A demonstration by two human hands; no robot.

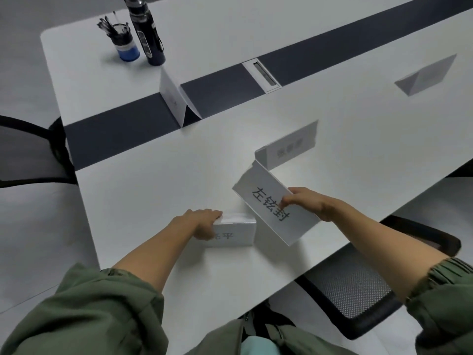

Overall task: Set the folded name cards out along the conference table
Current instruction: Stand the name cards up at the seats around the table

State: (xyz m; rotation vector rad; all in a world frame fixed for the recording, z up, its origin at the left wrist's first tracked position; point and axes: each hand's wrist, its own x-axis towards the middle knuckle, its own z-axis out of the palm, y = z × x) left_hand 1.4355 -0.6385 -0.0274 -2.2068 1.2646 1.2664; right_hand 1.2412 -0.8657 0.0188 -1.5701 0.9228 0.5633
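My right hand (308, 202) pinches a folded white name card (266, 201) with black printed characters and holds it tilted above the white conference table (153, 190). My left hand (202, 222) lies over the top of a stack of folded cards (234, 233) near the table's front edge, fingers curled round its left end. Three cards stand set out: one just behind the held card (289, 146), one on the dark centre strip (176, 97), one at the far right (426, 76).
A pen cup (124, 44) and a dark bottle (146, 32) stand at the far left corner. A cable hatch (262, 75) sits in the dark strip. Black mesh chairs stand at the left (28, 149) and under the near right edge (358, 285).
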